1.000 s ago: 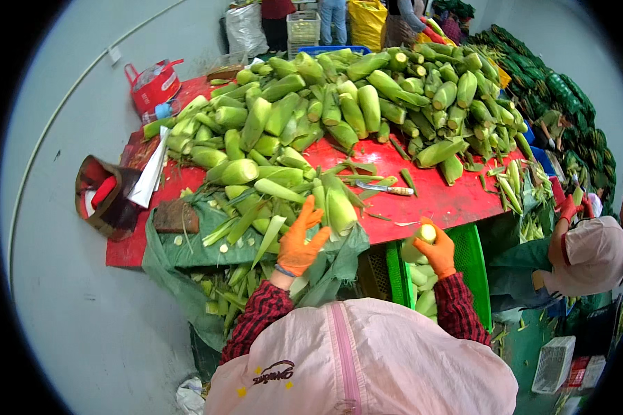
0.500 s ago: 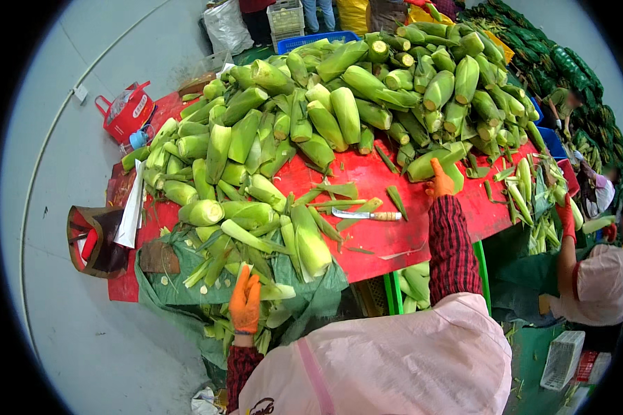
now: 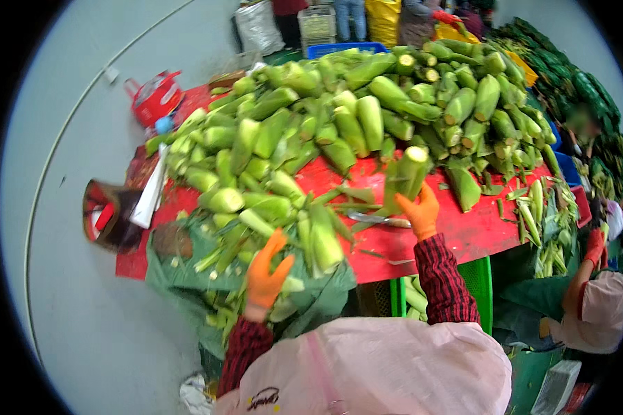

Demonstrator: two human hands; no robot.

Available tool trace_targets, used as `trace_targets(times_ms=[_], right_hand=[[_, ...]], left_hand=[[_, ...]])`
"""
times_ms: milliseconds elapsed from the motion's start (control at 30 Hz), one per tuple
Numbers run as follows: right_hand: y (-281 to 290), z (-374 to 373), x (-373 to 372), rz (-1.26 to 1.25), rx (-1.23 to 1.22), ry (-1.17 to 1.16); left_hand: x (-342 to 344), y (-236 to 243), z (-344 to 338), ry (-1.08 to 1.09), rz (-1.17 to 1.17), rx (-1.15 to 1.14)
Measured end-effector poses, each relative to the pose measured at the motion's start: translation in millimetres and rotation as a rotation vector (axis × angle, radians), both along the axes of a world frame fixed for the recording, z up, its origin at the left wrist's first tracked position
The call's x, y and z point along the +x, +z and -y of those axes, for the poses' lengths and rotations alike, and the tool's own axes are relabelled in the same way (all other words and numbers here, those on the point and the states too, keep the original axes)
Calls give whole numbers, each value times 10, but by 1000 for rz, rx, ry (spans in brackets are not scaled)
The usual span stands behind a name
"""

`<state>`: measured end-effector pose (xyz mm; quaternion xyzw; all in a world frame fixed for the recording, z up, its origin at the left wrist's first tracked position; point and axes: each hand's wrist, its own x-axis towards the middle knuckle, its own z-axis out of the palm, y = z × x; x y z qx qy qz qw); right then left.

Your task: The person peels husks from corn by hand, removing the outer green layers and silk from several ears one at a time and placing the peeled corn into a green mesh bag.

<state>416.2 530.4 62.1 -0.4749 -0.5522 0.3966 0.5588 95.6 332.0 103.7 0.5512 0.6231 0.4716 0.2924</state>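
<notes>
My right hand (image 3: 417, 211), in an orange glove, is closed on an upright green corn ear (image 3: 404, 176) with a pale cut top, above the red tabletop (image 3: 493, 225). Beneath it lies a knife (image 3: 387, 221) with a light handle, partly hidden. My left hand (image 3: 266, 275), also gloved in orange, has its fingers apart and holds nothing, over loose husks (image 3: 253, 221) and green sacking (image 3: 176, 266) at the table's front edge. A large heap of unhusked corn (image 3: 277, 117) covers the back of the table.
A green crate (image 3: 477, 280) with corn sits below the front edge. A co-worker (image 3: 595, 311) works at the right. A red bag (image 3: 152, 100) and brown bag (image 3: 107, 214) are at the left. People, sacks and crates (image 3: 318, 28) are behind; green bundles line the right.
A second ago my right hand held a pale cob at the green crate; it then reached into the heap and now holds up a green ear. My left hand stayed near the husks, shifting slightly.
</notes>
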Motion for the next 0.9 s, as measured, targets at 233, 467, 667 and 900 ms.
trace_targets(times_ms=[233, 467, 667, 900], right_hand=[[658, 1282, -1328, 487, 291, 519], [1130, 1817, -1830, -6, -273, 906], [1177, 2088, -2264, 86, -312, 1031], [1011, 2281, -2550, -22, -282, 1017]], left_hand=[[236, 540, -125, -232, 510, 258], [-324, 278, 751, 61, 131, 287], [-538, 280, 1261, 167, 50, 267], [-736, 171, 1510, 264, 201, 306]])
